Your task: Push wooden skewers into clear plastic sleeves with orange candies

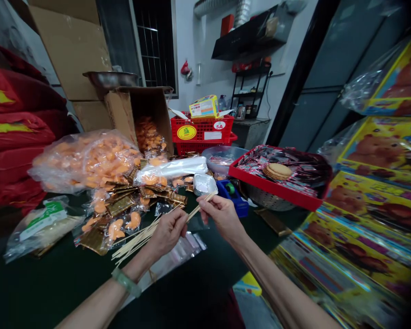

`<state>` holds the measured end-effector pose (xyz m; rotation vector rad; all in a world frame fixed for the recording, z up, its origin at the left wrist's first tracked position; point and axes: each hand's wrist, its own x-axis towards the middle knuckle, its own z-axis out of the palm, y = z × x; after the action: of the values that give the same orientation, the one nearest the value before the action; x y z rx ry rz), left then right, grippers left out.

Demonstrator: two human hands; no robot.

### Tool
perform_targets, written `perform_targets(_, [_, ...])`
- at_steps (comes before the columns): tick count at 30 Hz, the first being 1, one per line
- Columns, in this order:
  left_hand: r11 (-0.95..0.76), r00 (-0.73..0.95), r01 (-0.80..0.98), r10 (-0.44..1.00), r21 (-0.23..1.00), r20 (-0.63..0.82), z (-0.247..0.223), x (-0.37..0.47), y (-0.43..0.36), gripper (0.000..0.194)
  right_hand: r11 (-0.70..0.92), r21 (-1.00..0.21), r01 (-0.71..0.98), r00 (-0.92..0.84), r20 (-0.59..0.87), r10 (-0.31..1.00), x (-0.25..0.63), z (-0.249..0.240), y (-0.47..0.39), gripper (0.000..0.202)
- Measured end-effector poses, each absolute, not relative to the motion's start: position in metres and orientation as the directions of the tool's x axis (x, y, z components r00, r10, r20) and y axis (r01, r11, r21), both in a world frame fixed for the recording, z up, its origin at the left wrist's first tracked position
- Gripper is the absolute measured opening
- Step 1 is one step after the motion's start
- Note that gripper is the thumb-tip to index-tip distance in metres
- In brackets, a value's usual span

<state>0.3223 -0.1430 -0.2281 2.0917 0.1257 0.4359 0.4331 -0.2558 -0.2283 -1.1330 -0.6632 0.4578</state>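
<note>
My left hand is closed around thin wooden sticks, whose long ends fan out below it to the left. The fingertips of my right hand pinch the upper ends of a few of these sticks, just in front of a small foil tray. Beneath my left hand lie flat clear plastic bags. Gold-brown packets and wrapped orange shaped pieces are heaped left of my hands. A blue tape dispenser stands beyond my right hand.
A red tray of small sachets, with round biscuits on top, rests on a metal colander. Yellow printed boxes are stacked at right. Behind are red baskets, a cardboard box and a large bag of orange pieces.
</note>
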Motion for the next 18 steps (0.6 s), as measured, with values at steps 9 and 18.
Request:
perform_targets(9, [-0.768,0.935,-0.05,0.188,0.638,0.3,-0.236,0.336,-0.138,0.032,0.248,-0.938,0.24,0.796,0.337,0.503,0.456,-0.194,-0.303,0.032])
perform_targets(18, [-0.916,0.977,0.103,0.165,0.388,0.132,-0.274,0.364,-0.106,0.012,-0.12,-0.893,0.433,0.785,0.309,0.537,0.486,-0.231,-0.337,0.03])
